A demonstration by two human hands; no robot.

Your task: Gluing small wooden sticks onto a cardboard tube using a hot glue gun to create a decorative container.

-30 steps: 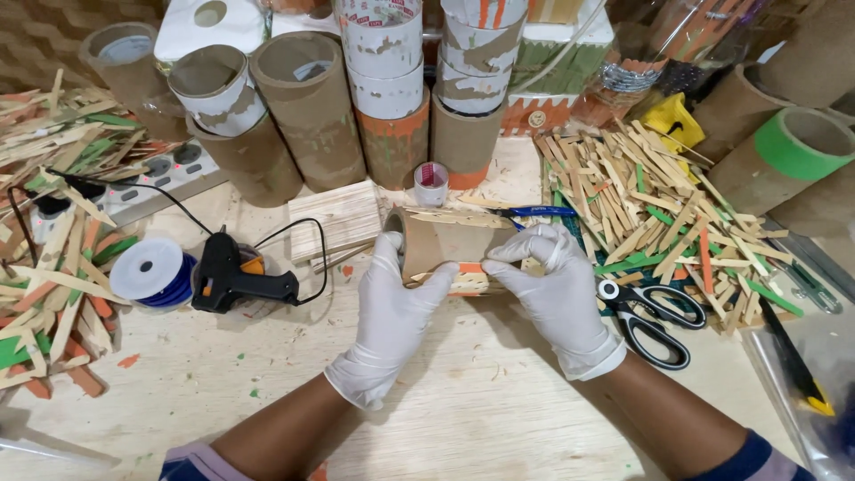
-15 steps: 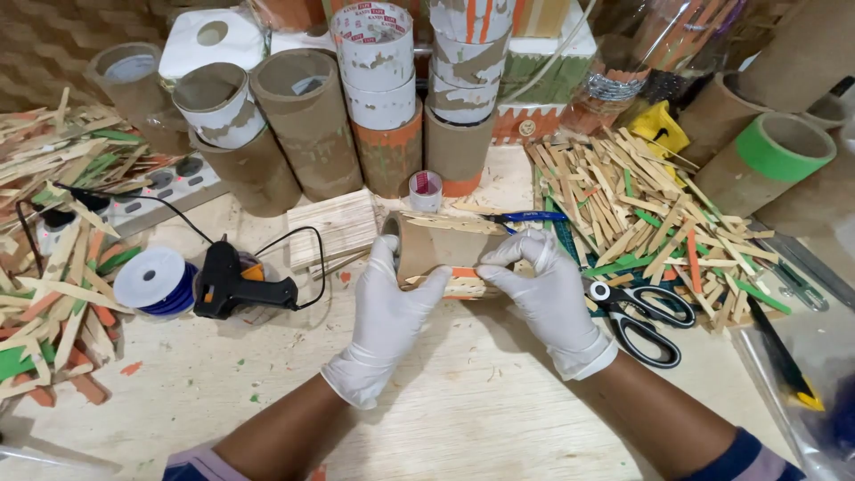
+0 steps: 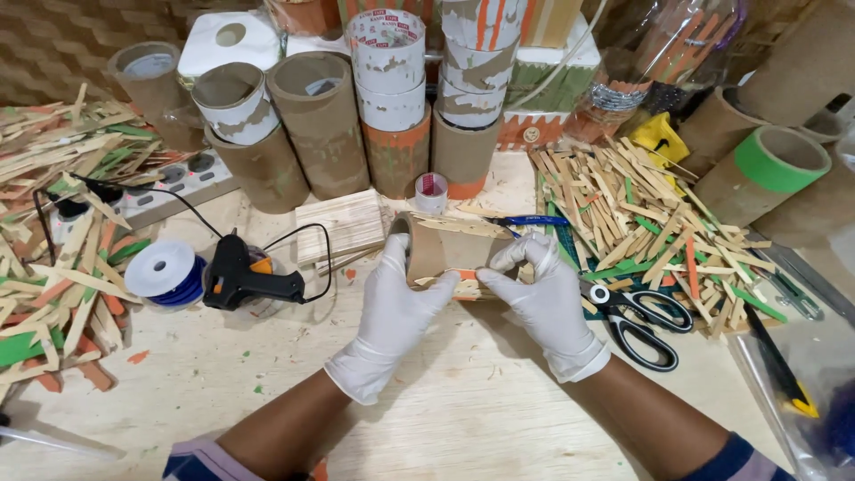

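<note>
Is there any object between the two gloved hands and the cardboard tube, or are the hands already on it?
Nothing stands between them. The left hand grips the cardboard tube at its left end, and the right hand touches its right end and lower edge. The glue gun lies to the left and the scissors to the right, both apart from the hands.

Pale plywood bench [image 3: 427, 419], flecked with green and orange chips. Heaps of wooden sticks [image 3: 641, 223] lie right and far left. A black glue gun [image 3: 245, 278] and blue spool [image 3: 165, 272] sit left of centre; black scissors [image 3: 637, 321] right. Cardboard tubes [image 3: 321, 125] are ranged along the back edge.
</note>
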